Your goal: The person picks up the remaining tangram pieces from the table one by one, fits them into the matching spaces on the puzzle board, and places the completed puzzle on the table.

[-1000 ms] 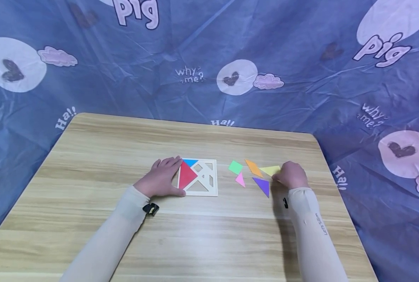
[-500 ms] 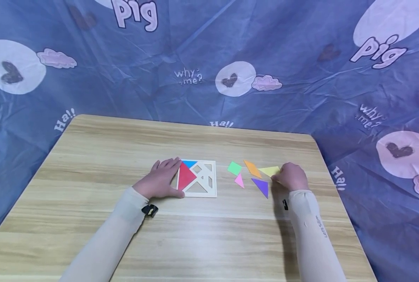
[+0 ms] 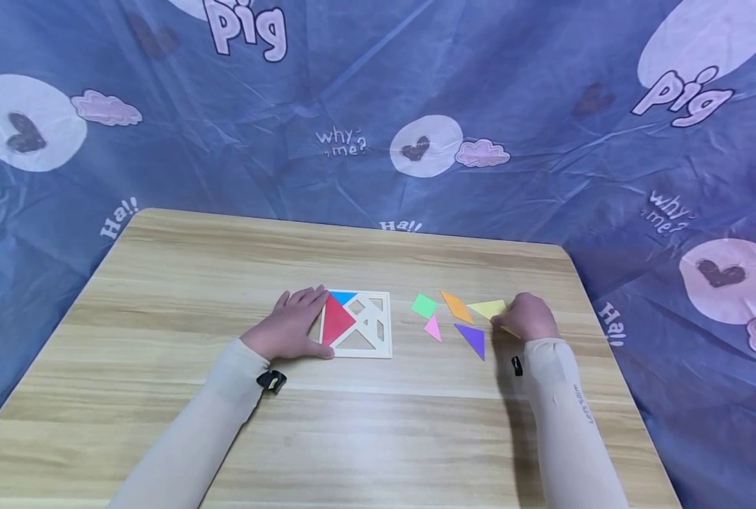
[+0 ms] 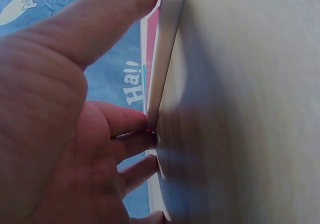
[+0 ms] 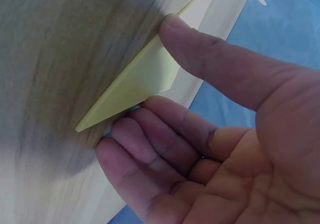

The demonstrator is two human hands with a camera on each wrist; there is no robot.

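My left hand (image 3: 289, 325) spans the left side of a white tangram board (image 3: 386, 339), thumb at its near corner and fingers at the far one. A red triangle (image 3: 336, 319) and a blue piece (image 3: 343, 296) lie in the board. In the left wrist view, the thumb and index fingertip hold opposite ends of the board's edge. At the right, my right hand (image 3: 527, 317) pinches a yellow triangle (image 5: 135, 84) between thumb and fingers. The thumb lies along its long edge, and the other fingers curl below it. In the head view the hand hides part of this piece.
Between the hands lie a green square (image 3: 424, 305), a pink triangle (image 3: 434, 329), an orange parallelogram (image 3: 457, 307) and a purple triangle (image 3: 473, 340). Cut-out shapes show in the board's right half. The wooden table (image 3: 365, 438) ends against a blue printed cloth (image 3: 289, 170).
A little more of the yellow triangle's edge shows beneath my right hand, which has tilted slightly. The left hand and board hold their place; the whole view shifts slightly.
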